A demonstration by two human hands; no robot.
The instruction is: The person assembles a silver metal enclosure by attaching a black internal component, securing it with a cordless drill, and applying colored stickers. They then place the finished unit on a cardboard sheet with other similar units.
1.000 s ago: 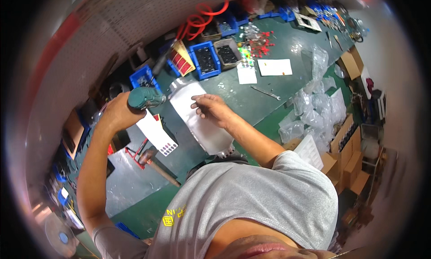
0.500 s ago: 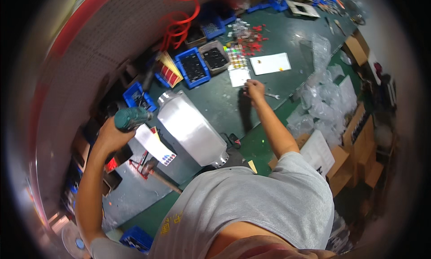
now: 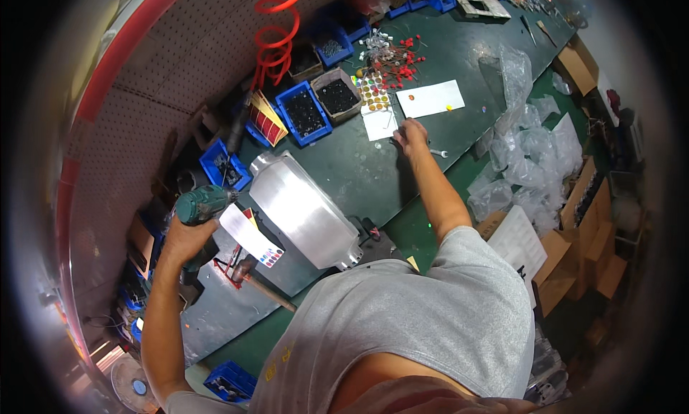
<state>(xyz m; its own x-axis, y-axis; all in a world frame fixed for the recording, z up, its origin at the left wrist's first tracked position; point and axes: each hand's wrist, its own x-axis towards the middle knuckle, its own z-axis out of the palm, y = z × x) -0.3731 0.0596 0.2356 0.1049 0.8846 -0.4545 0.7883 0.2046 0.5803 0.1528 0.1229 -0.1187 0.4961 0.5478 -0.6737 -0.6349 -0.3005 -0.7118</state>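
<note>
Left hand [image 3: 188, 240] wrapped round the grip of a drill [image 3: 202, 204], closed firmly. Drill: dark green body, rounded at the rear, black chuck. Chuck points right, toward the housing [image 3: 305, 212]; body axis nearly crosswise, rear to the left. Drill is at the left of the bench [image 3: 366, 181], near a blue bin [image 3: 225, 164].

Housing lies on the bench between the hands: bare silver metal, smooth, bright sheen, boxy, narrower end collars. Long axis diagonal, upper left to lower right, near end by the shirt [image 3: 402, 306].

Right hand [image 3: 412, 135] low over the bench, fingers bunched beside the sticker sheet [image 3: 378, 125]; cannot tell whether they grip anything. Steel wrench [image 3: 438, 153] just beside. Hammer [image 3: 269, 285]: wooden handle, slanting toward the shirt.
</note>
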